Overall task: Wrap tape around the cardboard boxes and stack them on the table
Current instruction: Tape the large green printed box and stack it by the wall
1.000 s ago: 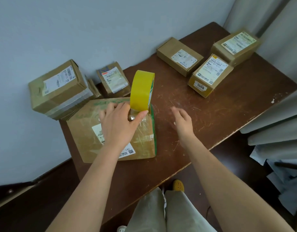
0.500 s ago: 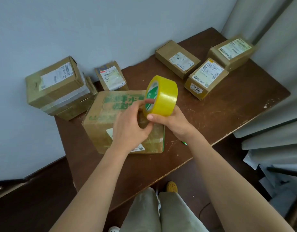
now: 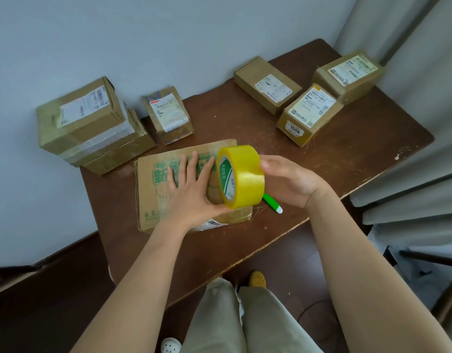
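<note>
Brown wooden table (image 3: 347, 159) set vs a pale wall, w/ several cardboard boxes on it. Big flat box w/ green print (image 3: 153, 189) lies near the front edge, at centre. Left hand (image 3: 191, 189) rests palm-down on top of that box, fingers straight & spread a little, thumb side touching the lower rim of the yellow tape roll (image 3: 241, 177). The roll is up on edge above the box's right part, green-and-white core label facing left toward the left hand. Right hand (image 3: 288, 182) cups the roll from its right side, fingers slightly curved vs the yellow outer face; fingertips are hidden behind the roll, so can't tell how tightly it grips. Whether a strip of tape runs from roll to box: can't tell. A green-and-white pen-like item (image 3: 272, 203) lies on the table just right of the box, partly under the roll. Back left: a taped box (image 3: 82, 118) sits stacked on a flatter box (image 3: 123, 154), both vs the wall. Just right of them, a small labelled box (image 3: 168, 115) stands alone. Back right: 3 more labelled boxes close together, one marked box 1006 (image 3: 309, 115), a long flat box (image 3: 267, 84) behind it, and a corner box (image 3: 349, 75) at the far right by the curtain (image 3: 410, 98).
</note>
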